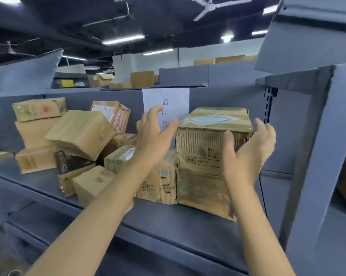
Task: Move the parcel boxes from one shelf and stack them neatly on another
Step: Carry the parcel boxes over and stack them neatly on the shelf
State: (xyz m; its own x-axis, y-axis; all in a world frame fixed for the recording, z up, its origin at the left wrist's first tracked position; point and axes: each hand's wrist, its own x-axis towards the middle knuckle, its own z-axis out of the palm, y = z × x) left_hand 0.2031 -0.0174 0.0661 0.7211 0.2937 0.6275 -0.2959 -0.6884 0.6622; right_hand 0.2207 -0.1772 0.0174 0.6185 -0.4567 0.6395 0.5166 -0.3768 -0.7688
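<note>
A large worn cardboard box [204, 144] with a white label on its top stands at the right end of the grey shelf [168, 218], on top of another taped box [202, 192]. My left hand [154, 134] is open just left of the big box's upper corner, fingers spread, not gripping. Open too, my right hand [245, 152] hovers in front of the box's right side, palm facing it. Several smaller parcel boxes lie jumbled to the left, among them a tilted brown one [80, 132] and a small one [92, 184] at the front.
A white paper sign [176, 98] with characters hangs on the shelf's back wall. A grey upright post [319, 156] closes the shelf on the right. Lower shelf edges [48, 222] run below. More cartons [142, 78] stand on distant racks.
</note>
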